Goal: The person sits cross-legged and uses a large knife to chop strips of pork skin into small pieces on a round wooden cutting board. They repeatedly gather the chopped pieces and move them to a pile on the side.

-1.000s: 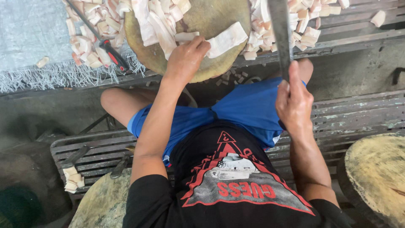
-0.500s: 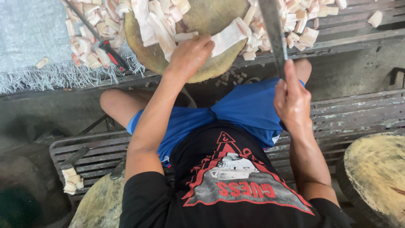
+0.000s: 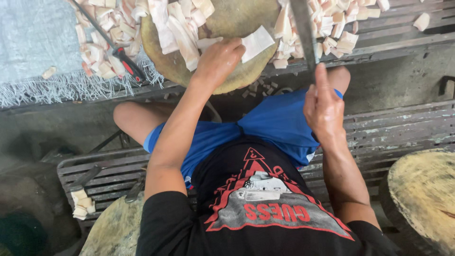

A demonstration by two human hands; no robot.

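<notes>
My left hand (image 3: pixel 219 59) presses down on a flat white slab (image 3: pixel 257 41) lying on a round wooden chopping block (image 3: pixel 237 19). Long pale strips (image 3: pixel 177 28) lie on the block beside that hand. My right hand (image 3: pixel 324 106) grips the handle of a large knife whose blade (image 3: pixel 303 31) points up and away, raised just right of the slab. My knees in blue shorts (image 3: pixel 279 121) sit below the block.
Heaps of cut white chunks (image 3: pixel 334 23) lie right of the block and more chunks (image 3: pixel 106 45) at its left. A red-handled tool (image 3: pixel 124 58) rests on a grey mat (image 3: pixel 38 42). Another round block (image 3: pixel 424 194) stands at the right; slatted benches surround me.
My left hand has slid the white slab a little further onto the block. The knife in my right hand has stayed raised, shifting slightly left.
</notes>
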